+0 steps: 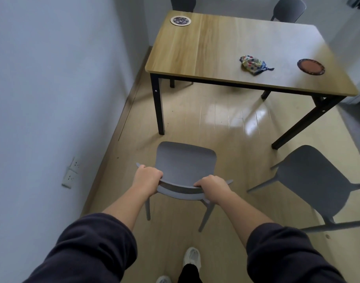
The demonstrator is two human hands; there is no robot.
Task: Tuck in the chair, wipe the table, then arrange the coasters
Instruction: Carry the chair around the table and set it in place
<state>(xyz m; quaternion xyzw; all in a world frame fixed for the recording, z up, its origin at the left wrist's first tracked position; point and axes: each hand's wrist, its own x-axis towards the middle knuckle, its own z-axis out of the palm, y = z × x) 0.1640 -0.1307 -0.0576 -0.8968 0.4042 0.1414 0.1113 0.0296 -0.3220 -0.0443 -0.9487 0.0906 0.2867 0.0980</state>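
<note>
Two dark sleeves (89,248) reach forward, pushed up off bare forearms, and below them are two pale shoes (192,258) on the wooden floor. The left hand (147,176) and the right hand (213,186) each curl over the top edge of the backrest of one grey chair (185,162), one hand near either end, fingers wrapped over the front of the rim. This chair stands on the floor short of the table (216,41), its seat facing the table's near edge and well apart from it, not tucked under.

Four chairs show in all. A second chair (310,176) stands off the table's near right leg, turned at an angle. A third chair (183,3) and a fourth chair (288,9) sit at the table's far side, only partly in view.

On the table lie two coasters and one cloth. The dark-patterned coaster (180,20) is at the far left corner. The reddish coaster (310,66) is near the right end. The crumpled patterned cloth (253,64) lies just left of it, apart from it. Two wall sockets (71,172) sit low on the wall left of the table.
</note>
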